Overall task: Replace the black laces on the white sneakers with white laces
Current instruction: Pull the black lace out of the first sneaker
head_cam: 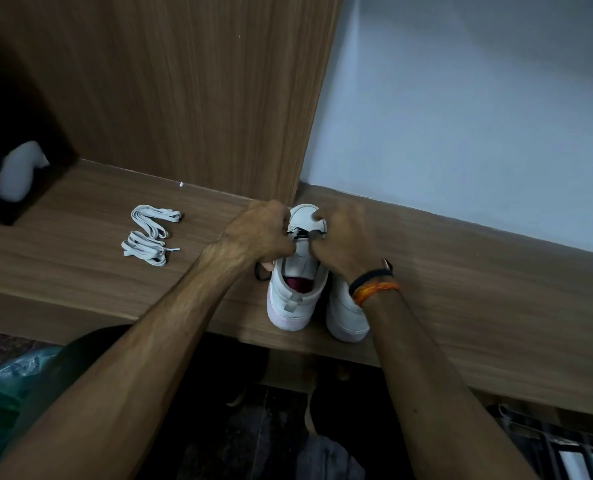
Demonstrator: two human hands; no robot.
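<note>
arms: bare to above the elbow, no sleeves showing
right wrist: black band [371,276], orange thread bracelet [376,291] just beside it

A wood panel [191,91] is standing upright along the back of the counter [478,289], blocking reach behind the sneakers [296,289]; its corner edge is sitting just beyond the near sneaker's toe. Right of it, the wall [478,116] is closing off the back. Both hands are crowding the toe end, the left hand [258,233] and right hand [341,237] on either side. The white laces [149,237] are lying to the left, well apart from the sneakers, with bare counter between. Right of the sneakers the counter is lying open. A dark cubby [7,140] is opening at far left.
</note>
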